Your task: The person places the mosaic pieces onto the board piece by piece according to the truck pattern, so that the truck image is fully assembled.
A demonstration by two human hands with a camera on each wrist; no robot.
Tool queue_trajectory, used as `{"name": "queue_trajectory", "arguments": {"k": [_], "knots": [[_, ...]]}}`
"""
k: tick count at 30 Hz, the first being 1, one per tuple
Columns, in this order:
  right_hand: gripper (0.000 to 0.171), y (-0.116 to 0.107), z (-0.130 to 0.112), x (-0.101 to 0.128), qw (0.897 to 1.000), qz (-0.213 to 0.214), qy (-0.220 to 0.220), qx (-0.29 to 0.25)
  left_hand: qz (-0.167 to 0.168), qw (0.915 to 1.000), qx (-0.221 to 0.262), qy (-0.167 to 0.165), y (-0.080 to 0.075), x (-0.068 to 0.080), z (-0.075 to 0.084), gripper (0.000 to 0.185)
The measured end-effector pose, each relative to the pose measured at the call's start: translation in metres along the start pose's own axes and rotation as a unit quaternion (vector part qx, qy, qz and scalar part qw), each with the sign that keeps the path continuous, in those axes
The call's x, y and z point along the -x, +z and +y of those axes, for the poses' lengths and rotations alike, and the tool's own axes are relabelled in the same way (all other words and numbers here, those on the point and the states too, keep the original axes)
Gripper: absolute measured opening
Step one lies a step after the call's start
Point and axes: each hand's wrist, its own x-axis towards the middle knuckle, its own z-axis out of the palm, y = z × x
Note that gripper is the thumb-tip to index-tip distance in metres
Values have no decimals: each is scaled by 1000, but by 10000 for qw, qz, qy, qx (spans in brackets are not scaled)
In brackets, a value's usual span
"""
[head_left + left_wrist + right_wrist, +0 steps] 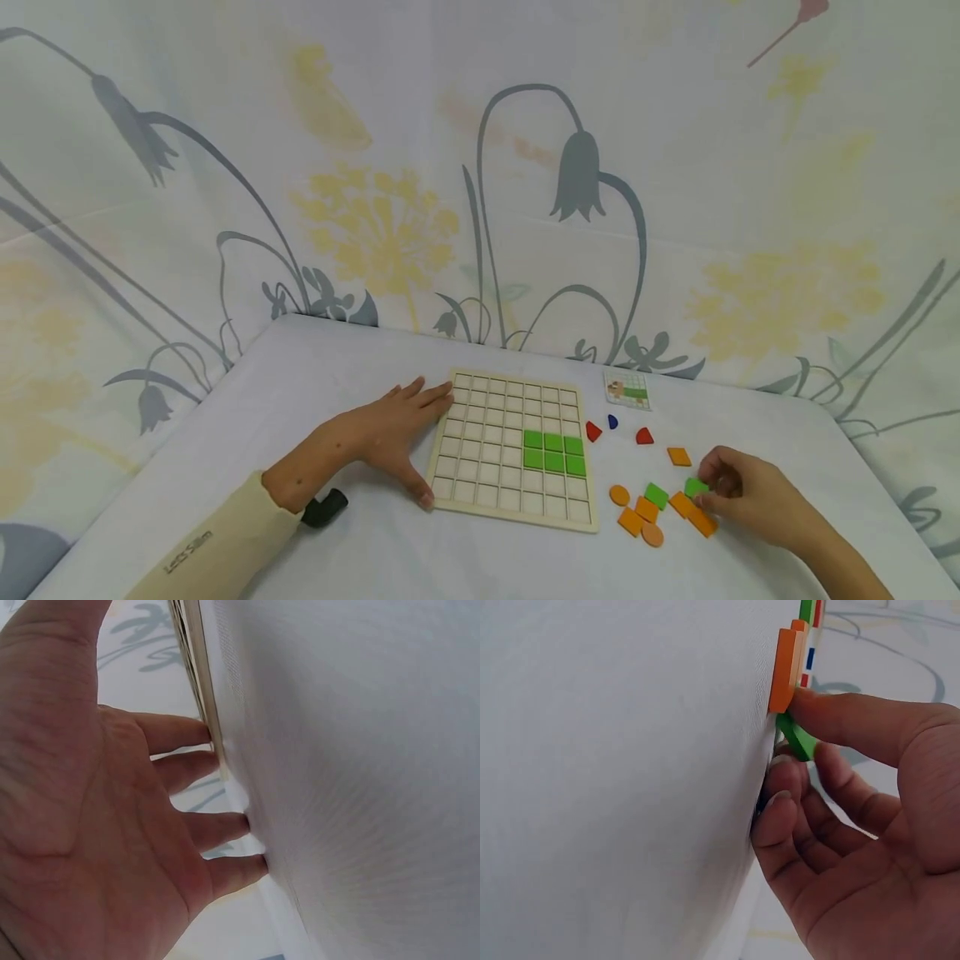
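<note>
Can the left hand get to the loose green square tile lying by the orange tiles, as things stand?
Probably not directly. The left hand rests flat against the left edge of the wooden grid board, and the loose green square tile lies past the board's right side. The right hand, pinching another green tile, is much nearer.

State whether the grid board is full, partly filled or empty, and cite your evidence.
Partly filled. The grid board holds only a block of six green squares; its other cells show bare wood.
</note>
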Motion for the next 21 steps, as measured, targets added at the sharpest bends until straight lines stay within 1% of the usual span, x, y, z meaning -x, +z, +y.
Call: {"name": "queue_trajectory", "arguments": {"k": [5, 8, 11, 15, 21], "knots": [[25, 4, -10, -1, 9990, 213, -298, -240, 16, 10000, 13, 5, 0, -1, 0, 143], [21, 7, -23, -5, 9975, 413, -460, -328, 15, 10000, 41, 19, 0, 0, 1, 143], [20, 11, -40, -11, 9961, 519, -576, -415, 17, 10000, 58, 46, -1, 1, 1, 143], [17, 19, -64, -23, 9935, 457, -791, -677, 29, 9999, 84, 79, 0, 1, 0, 143], [14, 35, -98, -40, 9839, 276, -1412, -1065, 13, 9999, 89, 93, 0, 2, 0, 143]]}}
